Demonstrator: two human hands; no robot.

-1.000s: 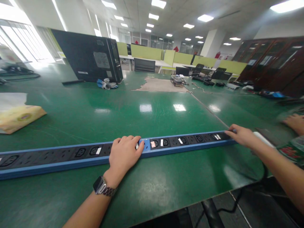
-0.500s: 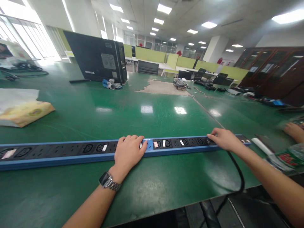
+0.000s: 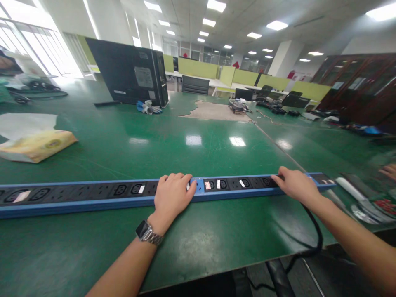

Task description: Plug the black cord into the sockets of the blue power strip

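Note:
A long blue power strip (image 3: 123,202) with black sockets lies across the green table. My left hand (image 3: 173,196), with a watch (image 3: 148,233) on its wrist, is wrapped over the strip near its middle. Toward the strip's right end, my right hand (image 3: 293,182) has its fingers curled at the sockets; what is between them is hidden. A thick black cable (image 3: 317,231) runs from beneath the right hand over the table's front edge.
A black computer case (image 3: 133,74) stands at the back left beside blue and white gloves (image 3: 149,107). At left lies a tissue pack (image 3: 40,144). A bottle (image 3: 385,204) and another person's hand (image 3: 388,170) are at far right.
The view has shifted slightly, so the strip and both hands appear a little further right. The other person's hand has moved toward the right edge. Both of my hands keep their places on the strip.

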